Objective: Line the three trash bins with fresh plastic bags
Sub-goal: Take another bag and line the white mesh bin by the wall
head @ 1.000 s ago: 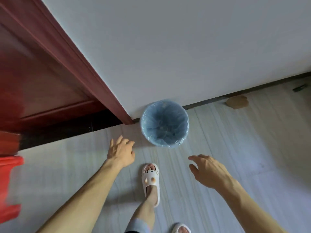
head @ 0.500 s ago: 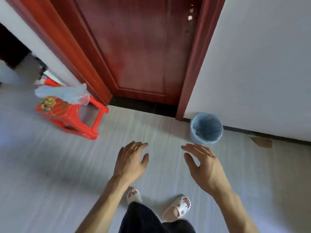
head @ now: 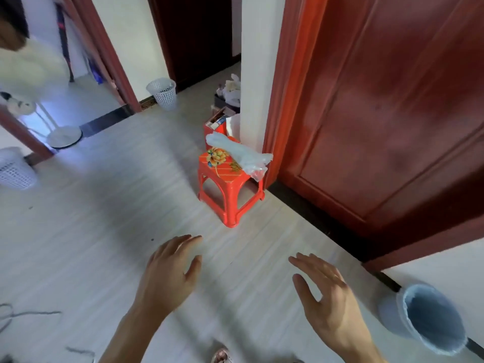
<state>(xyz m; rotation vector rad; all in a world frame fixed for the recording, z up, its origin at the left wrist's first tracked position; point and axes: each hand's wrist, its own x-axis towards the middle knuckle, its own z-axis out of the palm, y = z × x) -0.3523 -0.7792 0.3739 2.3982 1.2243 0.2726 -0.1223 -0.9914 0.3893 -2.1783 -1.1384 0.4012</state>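
Swung left: three bins point(head: 432, 319) point(head: 163, 93) point(head: 14, 170) visible; both hands' point(head: 167, 277) point(head: 327, 299) fingers spread, empty.

**Both hands out front, empty and spread**

The left hand point(head: 170, 273) reaches forward from the lower middle of the view, back facing up, fingers point(head: 183, 243) loosely extended and close together, thumb angled out to the right. The right hand point(head: 327, 297) is held level with it, well apart, back up and tilted slightly inward, fingers splayed, thumb pointing toward the left hand. Both bare forearms rise from the bottom edge. Neither hand holds anything.
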